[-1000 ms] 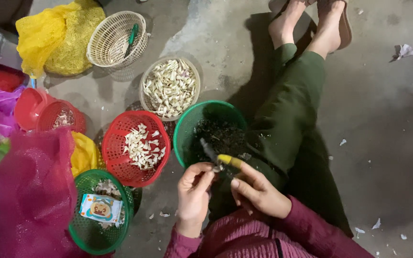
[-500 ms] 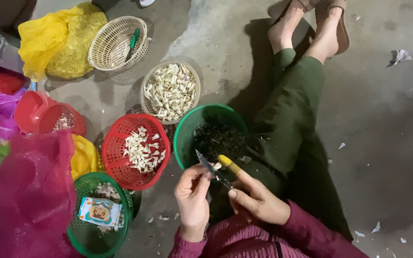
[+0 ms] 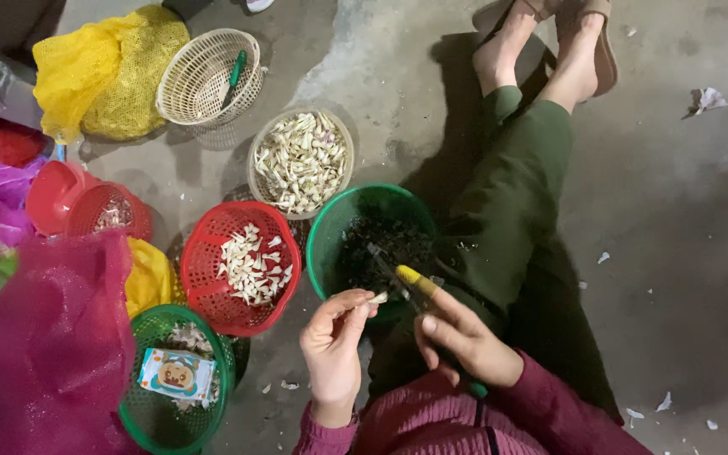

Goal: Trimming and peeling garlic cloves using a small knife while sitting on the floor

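2 bare hands, left hand (image 3: 336, 345) pinching pale garlic clove (image 3: 377, 297), right hand (image 3: 465, 341) on yellow-handled knife (image 3: 399, 275).

Small pale garlic clove (image 3: 378, 297) at fingertips, beside yellow-handled knife (image 3: 399, 275) angled over green basket (image 3: 336, 226).

Informal food-prep spot on a bare concrete floor (image 3: 676, 211) — likely a market stall or back yard, plastic baskets of garlic cloves (image 3: 300, 162) set straight on the ground, yellow mesh sack (image 3: 99, 72) and pink mesh sack (image 3: 48, 337) of produce alongside, papery peelings (image 3: 706, 99) scattered about — a person seated on the floor, legs outstretched.
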